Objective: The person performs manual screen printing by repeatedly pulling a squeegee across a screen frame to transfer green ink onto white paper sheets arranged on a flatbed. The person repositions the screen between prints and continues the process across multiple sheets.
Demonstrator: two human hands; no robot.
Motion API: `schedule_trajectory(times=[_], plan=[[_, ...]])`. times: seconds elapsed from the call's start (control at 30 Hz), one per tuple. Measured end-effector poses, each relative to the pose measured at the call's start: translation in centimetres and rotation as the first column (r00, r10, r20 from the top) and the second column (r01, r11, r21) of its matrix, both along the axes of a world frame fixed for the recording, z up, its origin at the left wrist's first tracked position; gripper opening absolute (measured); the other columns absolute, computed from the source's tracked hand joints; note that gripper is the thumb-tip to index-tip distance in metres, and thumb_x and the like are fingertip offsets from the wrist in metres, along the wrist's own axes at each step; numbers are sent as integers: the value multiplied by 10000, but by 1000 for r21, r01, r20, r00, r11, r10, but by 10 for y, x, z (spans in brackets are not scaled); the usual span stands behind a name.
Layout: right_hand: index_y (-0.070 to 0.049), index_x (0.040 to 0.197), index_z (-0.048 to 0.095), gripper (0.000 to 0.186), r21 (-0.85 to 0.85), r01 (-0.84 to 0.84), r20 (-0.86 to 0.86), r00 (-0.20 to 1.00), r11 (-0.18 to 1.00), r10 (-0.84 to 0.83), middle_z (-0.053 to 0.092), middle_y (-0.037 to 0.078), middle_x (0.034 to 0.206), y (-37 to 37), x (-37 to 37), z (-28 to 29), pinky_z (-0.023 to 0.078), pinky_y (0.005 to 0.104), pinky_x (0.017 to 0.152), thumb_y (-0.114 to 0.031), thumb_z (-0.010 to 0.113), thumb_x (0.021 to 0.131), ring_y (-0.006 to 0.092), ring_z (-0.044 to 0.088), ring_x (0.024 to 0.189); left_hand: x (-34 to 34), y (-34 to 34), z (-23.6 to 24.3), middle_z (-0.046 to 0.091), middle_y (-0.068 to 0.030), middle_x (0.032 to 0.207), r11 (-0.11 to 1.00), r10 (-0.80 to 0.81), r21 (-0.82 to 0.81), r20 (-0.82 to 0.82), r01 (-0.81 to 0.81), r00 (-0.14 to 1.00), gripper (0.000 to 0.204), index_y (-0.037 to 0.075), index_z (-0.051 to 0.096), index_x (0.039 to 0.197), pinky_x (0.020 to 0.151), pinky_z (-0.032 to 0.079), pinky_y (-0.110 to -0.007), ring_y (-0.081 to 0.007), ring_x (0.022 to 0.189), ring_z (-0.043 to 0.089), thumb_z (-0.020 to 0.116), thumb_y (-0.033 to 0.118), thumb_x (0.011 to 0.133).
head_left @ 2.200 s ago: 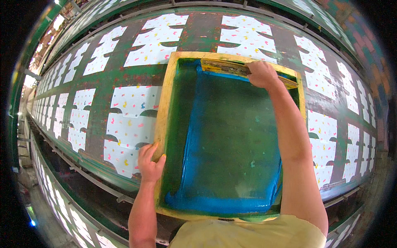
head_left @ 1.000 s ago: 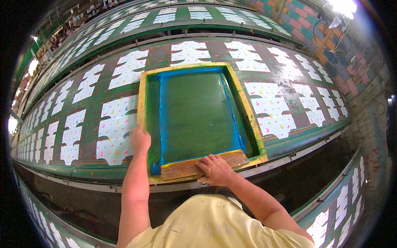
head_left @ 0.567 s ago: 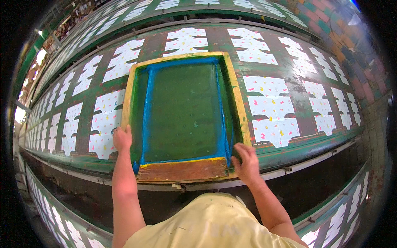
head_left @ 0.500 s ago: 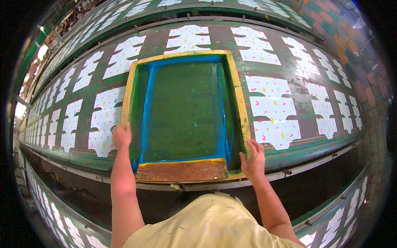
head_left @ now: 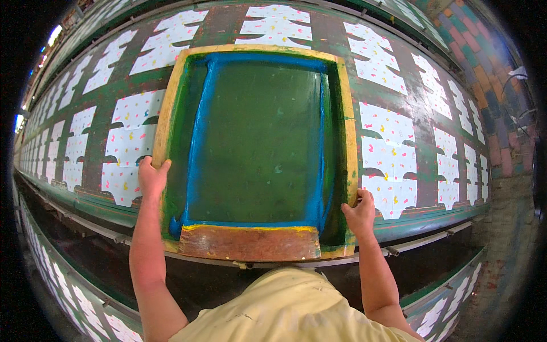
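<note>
Left hand clamped tight, thumb up on the bar, fingers curled round the outer edge of the wooden frame! Over on the opposite side, the right hand had hold too, thumb toward the inside, fingertips at the outer edge, gap closed to the bar's thickness. Right between them sat the frame, squarely before the yellow shirt, over the long table; whether it touched the surface, you couldn't tell. Inside, dark green mesh, bordered by blue ink! Across the near end lay a brown wooden board, untouched by either hand, and patterned white pieces flanked both sides.
</note>
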State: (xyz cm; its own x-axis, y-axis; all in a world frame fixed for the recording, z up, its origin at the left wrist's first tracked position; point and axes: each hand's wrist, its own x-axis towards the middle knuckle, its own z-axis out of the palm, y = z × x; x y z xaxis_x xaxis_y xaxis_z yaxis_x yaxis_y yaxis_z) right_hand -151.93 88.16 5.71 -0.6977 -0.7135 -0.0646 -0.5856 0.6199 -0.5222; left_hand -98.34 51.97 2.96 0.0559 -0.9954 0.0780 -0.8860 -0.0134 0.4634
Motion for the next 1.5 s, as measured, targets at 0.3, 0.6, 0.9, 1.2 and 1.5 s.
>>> schedule_trajectory(times=[0.3,0.6,0.9,1.2,1.5], plan=[[31,1270,712,562,-13,25,61,998,1000,-24,708,207,1216,-4,3,57,606,510,976,-97,939,772,400,745,1104,12,-11,-1,761,-191,990,999,-38,26,-161,43,986,392,-38,736,1025,859,555,-492,-351,910,722,964,241,871],[29,1231,738,526,-83,18,11,1000,996,-17,729,227,1206,19,-89,73,606,516,1002,-178,910,779,441,739,1109,-52,2,19,761,-125,959,994,-87,41,-292,103,952,294,-31,748,1019,819,551,-432,-247,851,690,939,132,866],[29,1235,755,544,-83,141,-19,990,987,-143,742,229,1230,120,-271,32,612,498,1031,-106,908,730,431,748,1134,-245,105,3,748,-151,1059,997,-72,7,-319,79,945,355,-42,741,1029,874,553,-439,-272,934,706,985,121,830],[23,1294,762,589,-85,235,47,972,968,-231,756,187,1249,204,-406,10,615,447,1056,-24,907,726,374,766,1143,-408,209,10,705,-170,1125,1000,-25,2,-230,26,973,387,-46,734,1035,948,547,-458,-327,1030,697,992,155,827],[35,1314,753,601,-127,193,19,981,973,-193,759,179,1244,229,-445,7,617,452,1027,-10,886,729,372,776,1126,-450,226,11,666,-154,1130,998,-23,45,-302,38,953,336,-30,738,1012,953,554,-446,-315,1038,688,972,139,841]])
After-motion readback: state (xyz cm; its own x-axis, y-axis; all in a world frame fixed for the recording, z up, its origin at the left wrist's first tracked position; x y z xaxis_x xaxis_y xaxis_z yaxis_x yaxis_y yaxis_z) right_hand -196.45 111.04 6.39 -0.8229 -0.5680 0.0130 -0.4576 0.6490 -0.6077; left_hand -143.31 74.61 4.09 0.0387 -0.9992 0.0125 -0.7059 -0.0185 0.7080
